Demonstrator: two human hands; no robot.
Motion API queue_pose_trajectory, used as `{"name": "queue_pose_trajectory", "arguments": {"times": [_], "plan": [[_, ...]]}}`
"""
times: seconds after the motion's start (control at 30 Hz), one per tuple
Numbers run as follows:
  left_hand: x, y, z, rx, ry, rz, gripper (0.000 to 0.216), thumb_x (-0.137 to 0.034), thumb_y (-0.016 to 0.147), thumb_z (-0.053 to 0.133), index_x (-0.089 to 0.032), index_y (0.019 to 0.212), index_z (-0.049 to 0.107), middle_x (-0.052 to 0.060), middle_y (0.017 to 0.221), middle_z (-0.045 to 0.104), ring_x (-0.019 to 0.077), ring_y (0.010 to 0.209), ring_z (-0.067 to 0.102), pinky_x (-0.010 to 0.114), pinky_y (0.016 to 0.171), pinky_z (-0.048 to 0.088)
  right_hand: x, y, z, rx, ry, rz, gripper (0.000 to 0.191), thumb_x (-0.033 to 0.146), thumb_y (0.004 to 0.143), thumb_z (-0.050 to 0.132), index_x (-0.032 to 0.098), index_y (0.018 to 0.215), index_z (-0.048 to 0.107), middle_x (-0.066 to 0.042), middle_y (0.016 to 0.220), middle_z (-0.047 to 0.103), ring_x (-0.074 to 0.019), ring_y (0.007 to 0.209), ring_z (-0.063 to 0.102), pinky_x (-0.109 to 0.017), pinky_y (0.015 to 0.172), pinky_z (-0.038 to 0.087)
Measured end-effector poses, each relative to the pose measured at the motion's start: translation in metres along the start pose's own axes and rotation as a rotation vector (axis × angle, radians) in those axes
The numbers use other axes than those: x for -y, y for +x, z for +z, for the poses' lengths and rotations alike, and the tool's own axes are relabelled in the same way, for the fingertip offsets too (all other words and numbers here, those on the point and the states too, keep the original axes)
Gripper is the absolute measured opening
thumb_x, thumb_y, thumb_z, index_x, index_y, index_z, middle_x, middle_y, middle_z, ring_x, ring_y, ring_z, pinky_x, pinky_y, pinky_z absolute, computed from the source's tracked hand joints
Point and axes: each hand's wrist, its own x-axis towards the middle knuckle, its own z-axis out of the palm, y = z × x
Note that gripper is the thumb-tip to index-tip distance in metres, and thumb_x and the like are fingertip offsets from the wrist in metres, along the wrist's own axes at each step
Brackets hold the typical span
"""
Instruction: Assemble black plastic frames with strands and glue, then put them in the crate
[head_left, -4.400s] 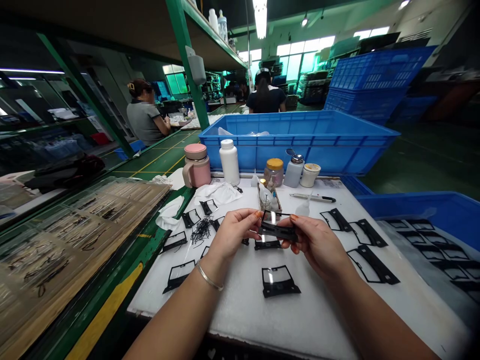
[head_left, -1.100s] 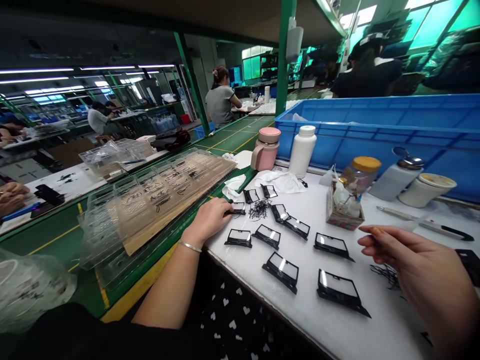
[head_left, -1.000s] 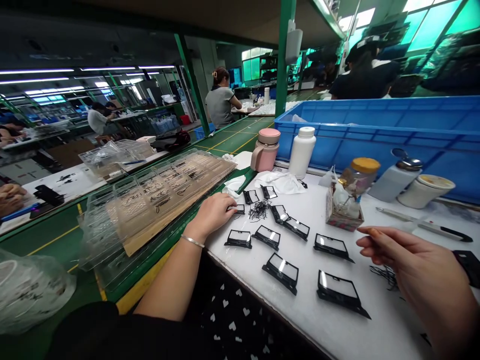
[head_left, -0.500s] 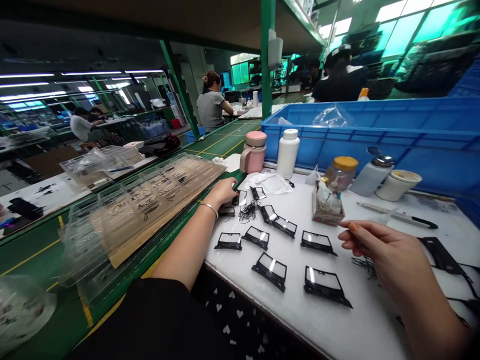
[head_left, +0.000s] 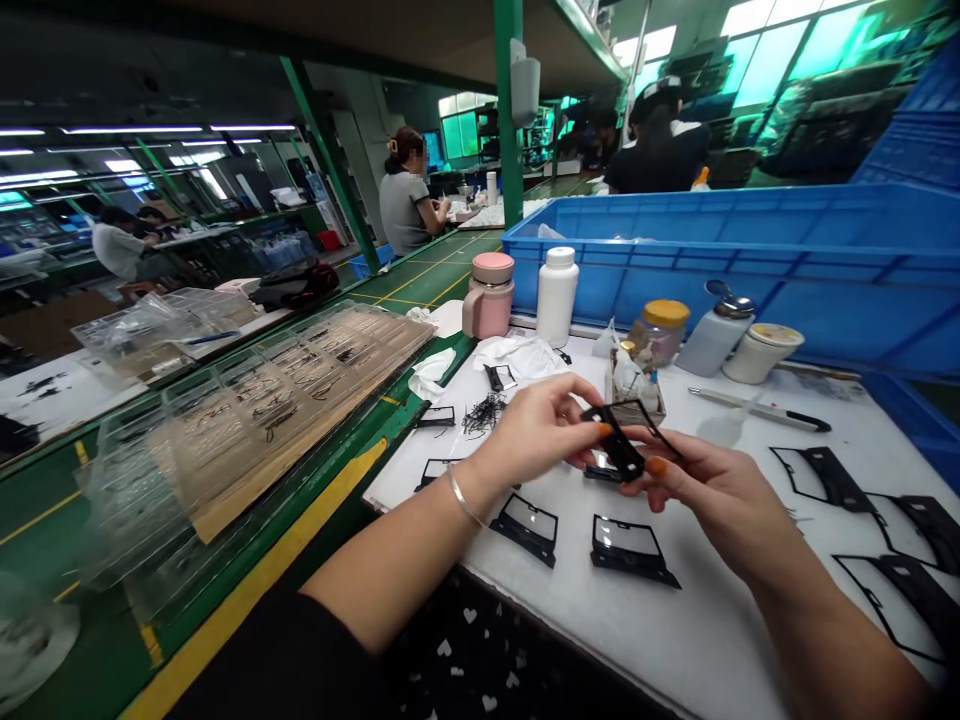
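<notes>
Both my hands hold one black plastic frame above the white bench mat. My left hand pinches its left end with fingers closed. My right hand grips it from the right and below, fingers curled. Under them lie more black frames with clear windows. A small heap of thin black wire pieces sits left of my left hand. Empty black frames lie to the right.
A pink mug, a white bottle, jars and a dispenser stand before a big blue crate. Clear plastic trays of small parts cover the green conveyor on the left. Other people sit at benches farther back.
My left hand left the far-left edge of the mat and came to the middle. Both hands now hold a black frame; half a second ago my right hand hovered with nothing in it.
</notes>
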Motion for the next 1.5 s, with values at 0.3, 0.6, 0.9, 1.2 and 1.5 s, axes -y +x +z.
{"name": "queue_pose_trajectory", "arguments": {"times": [0.3,0.6,0.9,1.2,1.5], "plan": [[0.000,-0.021,-0.058,-0.149,1.096,0.032,0.007,-0.023,0.086,0.062,-0.020,0.091,0.066,0.002,0.087,0.070,0.0163,0.082,0.065,0.026,0.075,0.047,-0.007,0.004,-0.005,-0.248,0.053,0.187,0.048,0.053,0.068,0.079,0.019,0.101,0.071,-0.005,0.072,0.070,-0.0140,0.054,0.055,-0.026,0.051,0.045],[0.034,-0.038,-0.096,-0.131,1.361,-0.181,0.013,-0.012,0.074,0.060,-0.018,0.075,0.071,0.008,0.081,0.069,0.0238,0.081,0.063,0.029,0.069,0.044,-0.008,0.005,-0.003,-0.171,-0.007,0.187,0.054,0.057,0.070,0.076,0.018,0.106,0.070,-0.004,0.067,0.068,-0.0120,0.053,0.049,-0.025,0.050,0.043],[0.026,-0.044,-0.092,-0.136,1.268,-0.136,0.019,-0.007,0.077,0.051,-0.018,0.077,0.066,0.008,0.084,0.068,0.0222,0.082,0.062,0.028,0.069,0.044,-0.007,0.005,-0.004,-0.155,0.068,0.203,0.049,0.052,0.070,0.078,0.017,0.103,0.070,-0.005,0.068,0.068,-0.0134,0.054,0.056,-0.024,0.048,0.047],[-0.016,-0.044,-0.026,-0.055,0.746,0.110,0.010,-0.018,0.089,0.056,-0.019,0.085,0.065,-0.001,0.080,0.067,0.0122,0.070,0.059,0.021,0.062,0.043,0.006,0.004,0.005,-0.045,0.192,0.148,0.041,0.045,0.075,0.076,0.017,0.103,0.066,-0.004,0.080,0.063,-0.0156,0.065,0.066,-0.020,0.046,0.043],[-0.011,-0.031,0.012,-0.058,0.759,0.288,0.011,-0.013,0.092,0.054,-0.018,0.084,0.059,0.002,0.086,0.062,0.0155,0.081,0.056,0.027,0.071,0.041,0.017,0.001,0.005,-0.104,0.084,0.130,0.026,0.038,0.071,0.077,0.016,0.081,0.067,0.001,0.064,0.060,-0.0092,0.056,0.051,-0.021,0.048,0.033]]}}
